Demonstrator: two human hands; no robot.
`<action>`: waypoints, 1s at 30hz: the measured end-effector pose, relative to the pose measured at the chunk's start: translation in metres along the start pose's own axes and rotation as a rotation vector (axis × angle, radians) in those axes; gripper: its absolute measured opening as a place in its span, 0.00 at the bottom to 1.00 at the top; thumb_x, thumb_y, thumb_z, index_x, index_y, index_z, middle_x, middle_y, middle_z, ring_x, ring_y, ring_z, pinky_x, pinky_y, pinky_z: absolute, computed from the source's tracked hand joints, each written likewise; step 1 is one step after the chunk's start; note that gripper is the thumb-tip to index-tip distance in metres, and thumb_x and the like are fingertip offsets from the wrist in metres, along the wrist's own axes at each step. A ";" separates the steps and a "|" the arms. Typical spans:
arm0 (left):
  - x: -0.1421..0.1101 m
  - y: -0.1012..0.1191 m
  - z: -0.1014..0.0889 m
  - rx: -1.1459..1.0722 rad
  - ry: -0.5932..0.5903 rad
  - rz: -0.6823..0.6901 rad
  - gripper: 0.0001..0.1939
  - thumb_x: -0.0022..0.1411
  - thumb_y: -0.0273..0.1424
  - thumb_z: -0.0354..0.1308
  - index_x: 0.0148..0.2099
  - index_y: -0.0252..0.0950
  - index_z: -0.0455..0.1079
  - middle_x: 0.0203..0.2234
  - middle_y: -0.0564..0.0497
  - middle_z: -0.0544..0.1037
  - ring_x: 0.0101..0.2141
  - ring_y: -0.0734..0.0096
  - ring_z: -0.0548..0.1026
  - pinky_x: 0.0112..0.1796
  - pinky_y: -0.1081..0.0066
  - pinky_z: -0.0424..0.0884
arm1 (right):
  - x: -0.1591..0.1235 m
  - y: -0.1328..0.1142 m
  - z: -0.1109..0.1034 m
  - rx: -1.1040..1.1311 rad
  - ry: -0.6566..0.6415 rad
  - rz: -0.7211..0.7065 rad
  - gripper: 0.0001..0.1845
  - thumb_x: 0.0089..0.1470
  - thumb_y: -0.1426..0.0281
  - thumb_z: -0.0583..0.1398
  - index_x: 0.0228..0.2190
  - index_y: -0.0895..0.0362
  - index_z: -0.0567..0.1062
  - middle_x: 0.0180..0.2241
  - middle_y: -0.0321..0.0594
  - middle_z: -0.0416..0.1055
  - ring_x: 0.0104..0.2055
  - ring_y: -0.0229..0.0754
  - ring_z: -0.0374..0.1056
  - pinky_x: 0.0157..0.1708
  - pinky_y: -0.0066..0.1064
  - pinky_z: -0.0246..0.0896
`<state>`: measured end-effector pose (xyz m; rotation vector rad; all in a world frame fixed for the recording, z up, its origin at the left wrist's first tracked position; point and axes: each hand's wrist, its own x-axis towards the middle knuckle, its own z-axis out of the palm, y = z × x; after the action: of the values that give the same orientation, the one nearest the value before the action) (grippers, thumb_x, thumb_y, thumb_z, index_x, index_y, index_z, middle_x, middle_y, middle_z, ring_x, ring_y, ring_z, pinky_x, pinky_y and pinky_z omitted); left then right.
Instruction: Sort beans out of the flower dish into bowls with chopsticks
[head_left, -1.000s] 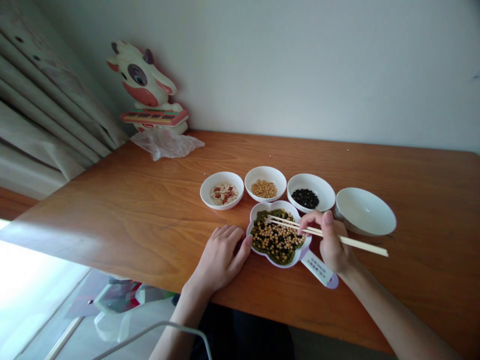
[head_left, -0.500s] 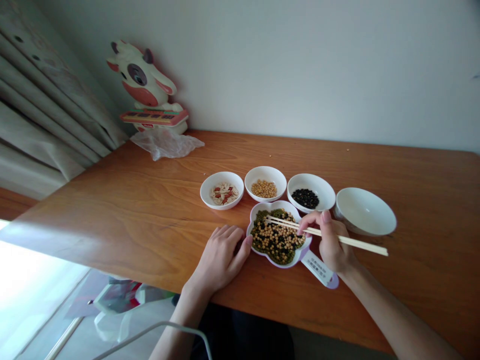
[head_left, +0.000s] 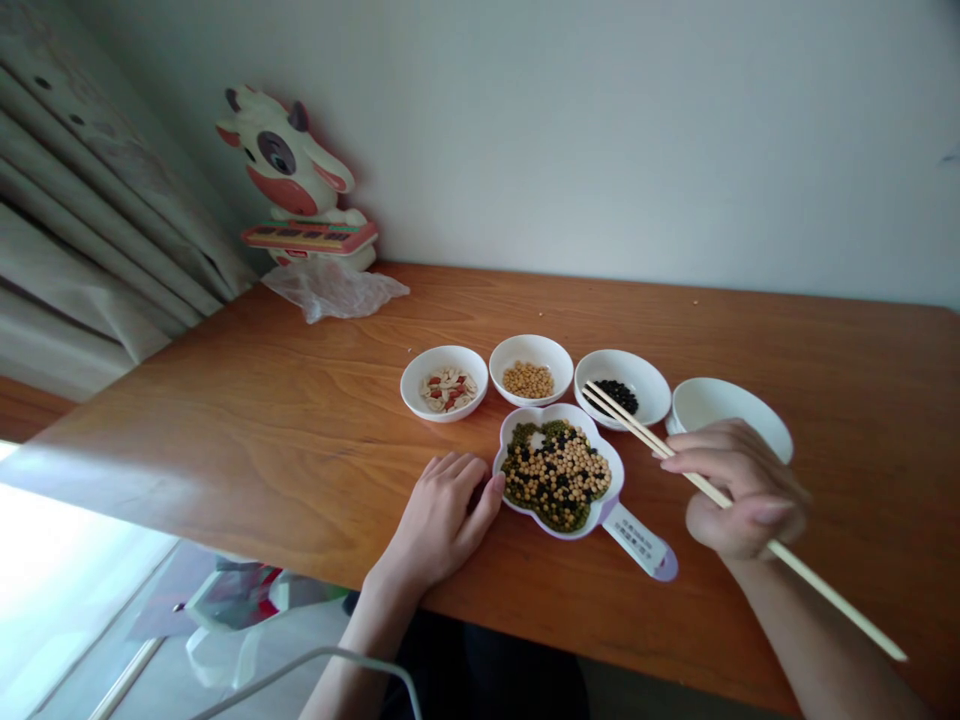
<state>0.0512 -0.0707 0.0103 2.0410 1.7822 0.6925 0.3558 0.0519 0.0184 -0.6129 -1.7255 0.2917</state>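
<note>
My right hand (head_left: 746,490) is closed around a pair of wooden chopsticks (head_left: 705,487). Their tips reach over the near left side of a white bowl of black beans (head_left: 651,385); whether a bean is between them is too small to tell. Below lies a flower-shaped scoop (head_left: 619,478) with a purple rim, a labelled handle and a mix of green, black and yellow beans inside. My left hand (head_left: 442,515) rests on the table with curled fingers, its thumb against the scoop's left rim. The right hand partly covers a fourth white bowl (head_left: 720,405).
Left of the black beans stand a bowl of yellow beans (head_left: 531,348) and a bowl of pale seeds and red pieces (head_left: 409,385). A cow toy keyboard (head_left: 300,190) and a crumpled plastic bag (head_left: 334,292) are at the back left. A cable (head_left: 330,652) crosses the lower edge.
My right hand has moved right with the chopsticks, and their tips have gone from the scoop's beans up to the black bean bowl. The left hand stays at the scoop's rim.
</note>
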 end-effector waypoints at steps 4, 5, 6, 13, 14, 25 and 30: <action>0.000 0.000 0.000 0.000 -0.008 -0.003 0.21 0.84 0.41 0.44 0.35 0.41 0.59 0.32 0.50 0.73 0.35 0.60 0.71 0.41 0.60 0.63 | 0.003 0.007 -0.010 -0.132 -0.014 -0.028 0.37 0.73 0.43 0.46 0.31 0.46 0.86 0.30 0.47 0.82 0.34 0.56 0.78 0.36 0.50 0.68; 0.000 0.000 0.000 0.001 -0.010 -0.002 0.21 0.84 0.41 0.44 0.35 0.41 0.59 0.32 0.50 0.73 0.35 0.60 0.70 0.41 0.60 0.63 | 0.004 0.008 -0.010 -0.139 -0.018 -0.014 0.37 0.74 0.44 0.45 0.33 0.47 0.86 0.31 0.47 0.82 0.35 0.55 0.78 0.36 0.49 0.68; 0.000 0.000 0.000 0.001 -0.011 -0.002 0.21 0.84 0.41 0.44 0.35 0.41 0.59 0.32 0.51 0.73 0.35 0.61 0.70 0.41 0.60 0.63 | 0.005 0.008 -0.008 -0.138 -0.019 -0.002 0.37 0.74 0.45 0.44 0.33 0.48 0.85 0.31 0.47 0.82 0.35 0.54 0.78 0.35 0.47 0.68; 0.000 0.001 0.000 -0.004 -0.014 -0.003 0.21 0.84 0.41 0.44 0.36 0.41 0.59 0.32 0.51 0.72 0.35 0.61 0.70 0.41 0.61 0.63 | 0.004 -0.006 0.013 0.071 -0.095 0.137 0.39 0.75 0.47 0.40 0.28 0.50 0.80 0.27 0.45 0.78 0.33 0.51 0.76 0.34 0.44 0.68; 0.000 0.000 0.000 -0.005 -0.012 -0.002 0.21 0.84 0.41 0.44 0.36 0.41 0.59 0.32 0.51 0.72 0.35 0.61 0.70 0.41 0.61 0.62 | 0.003 -0.009 0.016 0.102 -0.137 0.180 0.38 0.76 0.50 0.40 0.29 0.50 0.79 0.28 0.44 0.78 0.34 0.50 0.76 0.36 0.43 0.69; 0.000 -0.001 0.000 -0.010 -0.004 -0.004 0.21 0.84 0.41 0.44 0.35 0.41 0.58 0.31 0.51 0.72 0.34 0.62 0.69 0.40 0.61 0.61 | -0.002 -0.021 0.030 0.138 -0.455 0.368 0.26 0.79 0.60 0.48 0.35 0.51 0.80 0.35 0.39 0.79 0.41 0.45 0.74 0.48 0.41 0.64; 0.000 -0.001 0.000 -0.002 -0.006 -0.004 0.21 0.84 0.41 0.44 0.36 0.41 0.59 0.32 0.51 0.72 0.34 0.62 0.69 0.40 0.61 0.62 | 0.000 -0.021 0.029 0.134 -0.499 0.350 0.24 0.79 0.59 0.49 0.35 0.51 0.79 0.36 0.38 0.79 0.42 0.46 0.73 0.51 0.41 0.60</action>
<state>0.0503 -0.0703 0.0100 2.0360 1.7809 0.6860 0.3231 0.0384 0.0215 -0.7885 -2.0435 0.8593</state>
